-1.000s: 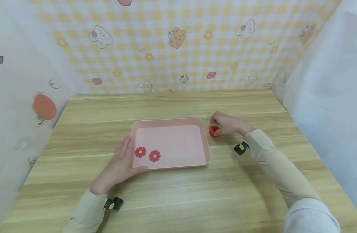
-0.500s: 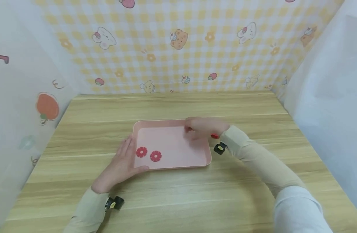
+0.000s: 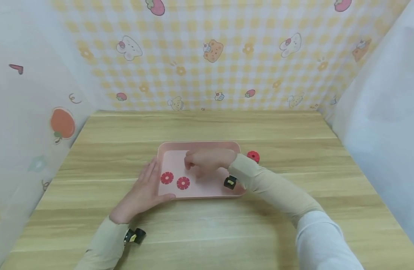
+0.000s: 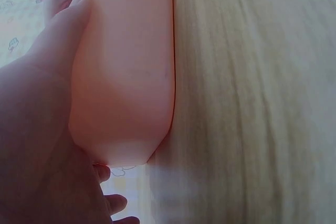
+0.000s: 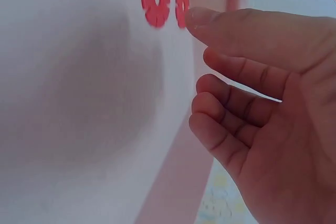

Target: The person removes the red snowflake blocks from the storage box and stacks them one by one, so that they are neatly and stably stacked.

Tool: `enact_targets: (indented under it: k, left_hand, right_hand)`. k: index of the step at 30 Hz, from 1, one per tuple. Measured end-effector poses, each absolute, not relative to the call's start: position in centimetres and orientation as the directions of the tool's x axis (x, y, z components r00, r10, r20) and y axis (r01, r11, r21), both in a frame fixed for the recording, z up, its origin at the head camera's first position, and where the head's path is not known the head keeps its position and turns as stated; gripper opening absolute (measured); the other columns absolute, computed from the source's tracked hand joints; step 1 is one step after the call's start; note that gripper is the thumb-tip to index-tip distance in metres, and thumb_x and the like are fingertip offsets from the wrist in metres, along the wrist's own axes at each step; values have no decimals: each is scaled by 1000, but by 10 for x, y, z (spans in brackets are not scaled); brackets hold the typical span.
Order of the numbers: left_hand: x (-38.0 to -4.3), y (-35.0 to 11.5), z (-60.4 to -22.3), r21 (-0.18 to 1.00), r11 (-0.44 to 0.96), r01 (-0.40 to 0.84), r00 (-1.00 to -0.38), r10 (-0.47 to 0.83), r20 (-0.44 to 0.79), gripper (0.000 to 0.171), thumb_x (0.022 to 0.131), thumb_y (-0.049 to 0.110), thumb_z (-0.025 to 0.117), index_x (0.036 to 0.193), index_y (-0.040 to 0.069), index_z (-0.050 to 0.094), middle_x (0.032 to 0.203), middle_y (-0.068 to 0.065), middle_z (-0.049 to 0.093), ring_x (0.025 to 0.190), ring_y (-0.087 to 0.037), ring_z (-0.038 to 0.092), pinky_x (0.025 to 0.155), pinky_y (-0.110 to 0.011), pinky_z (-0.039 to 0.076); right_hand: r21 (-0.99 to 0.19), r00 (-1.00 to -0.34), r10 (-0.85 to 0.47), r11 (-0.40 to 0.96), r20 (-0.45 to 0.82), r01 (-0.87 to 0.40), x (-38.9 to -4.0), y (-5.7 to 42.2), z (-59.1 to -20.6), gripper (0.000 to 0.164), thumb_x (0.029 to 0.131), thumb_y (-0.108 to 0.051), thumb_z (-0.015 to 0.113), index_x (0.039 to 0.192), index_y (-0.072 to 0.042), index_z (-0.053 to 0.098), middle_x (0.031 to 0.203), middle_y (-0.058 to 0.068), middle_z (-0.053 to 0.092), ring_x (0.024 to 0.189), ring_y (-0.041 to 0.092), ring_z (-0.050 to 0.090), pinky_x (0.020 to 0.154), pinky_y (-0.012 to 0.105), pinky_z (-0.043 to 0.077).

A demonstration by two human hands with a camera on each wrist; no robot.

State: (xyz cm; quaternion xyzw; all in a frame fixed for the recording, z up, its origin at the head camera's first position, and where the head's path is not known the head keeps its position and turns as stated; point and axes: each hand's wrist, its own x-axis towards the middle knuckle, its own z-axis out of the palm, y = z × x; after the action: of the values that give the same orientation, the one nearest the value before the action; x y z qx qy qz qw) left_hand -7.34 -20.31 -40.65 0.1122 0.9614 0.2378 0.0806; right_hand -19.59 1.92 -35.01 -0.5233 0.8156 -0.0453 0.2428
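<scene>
In the head view a pink tray (image 3: 207, 196) lies on the wooden table. Two red notched discs (image 3: 167, 178) (image 3: 183, 183) lie flat in its left front part. My left hand (image 3: 144, 189) rests at the tray's front left corner, fingers straight along the left side and thumb at the front rim. Over the tray's middle is my right hand (image 3: 208, 161), beside the discs. In the right wrist view its fingers are loosely bent, the thumb apart from the forefinger, with nothing visible between them. Red discs in a small stack (image 3: 252, 156) stand just right of the tray.
A yellow checked cloth (image 3: 234, 67) with cartoon prints hangs behind the table. White sheeting (image 3: 379, 93) borders the right side, and a printed sheet (image 3: 31, 101) the left. My right forearm crosses the tray's right rim. Small black cameras sit on both wrists.
My right hand has left the red stack and moved left over the tray. The left hand stays at the tray's corner. Both discs in the tray lie as before.
</scene>
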Motion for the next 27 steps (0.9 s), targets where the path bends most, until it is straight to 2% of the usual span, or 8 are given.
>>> enact_targets:
  k: [4, 10, 14, 21, 27]
  left_hand:
    - [-73, -203, -405, 479, 857, 189, -961, 262, -90, 118, 74, 58, 72, 152, -2, 6, 159, -22, 4, 144, -44, 5, 113, -62, 18]
    - [-71, -203, -406, 472, 856, 211, -961, 271, -61, 118, 75, 59, 72, 151, -4, 7, 158, -25, 6, 144, -46, 7, 113, -62, 18]
    - [-70, -203, -407, 468, 856, 221, -961, 273, -44, 118, 75, 59, 72, 151, -4, 7, 158, -26, 7, 144, -46, 7, 113, -62, 18]
    - [-71, -203, -407, 453, 866, 213, -961, 270, -64, 118, 75, 60, 71, 151, -3, 7, 158, -24, 6, 144, -45, 7, 113, -61, 19]
    - [-72, -203, -407, 455, 865, 209, -960, 269, -71, 118, 75, 60, 70, 151, -5, 7, 158, -25, 7, 144, -45, 8, 113, -62, 18]
  right_hand:
    - [-342, -306, -891, 418, -336, -842, -191, 5, -358, 24, 88, -16, 66, 112, -17, 63, 103, -5, 57, 93, 10, 52, 86, 19, 45]
    - [-344, -251, -906, 369, -340, -864, -184, -8, -369, 31, 85, -20, 72, 115, -23, 65, 100, -5, 57, 90, 7, 52, 84, 14, 45]
    - [-361, -237, -904, 367, -355, -858, -182, -10, -376, 32, 82, -19, 75, 112, -26, 67, 98, -5, 55, 90, 7, 51, 80, 15, 45]
    - [-356, -246, -907, 368, -342, -859, -186, -6, -385, 34, 79, -21, 78, 110, -26, 66, 100, -5, 55, 94, 8, 51, 82, 16, 46]
    - [-321, -313, -892, 416, -326, -851, -190, 1, -386, 34, 80, -21, 78, 111, -25, 64, 99, -5, 53, 92, 9, 51, 82, 17, 47]
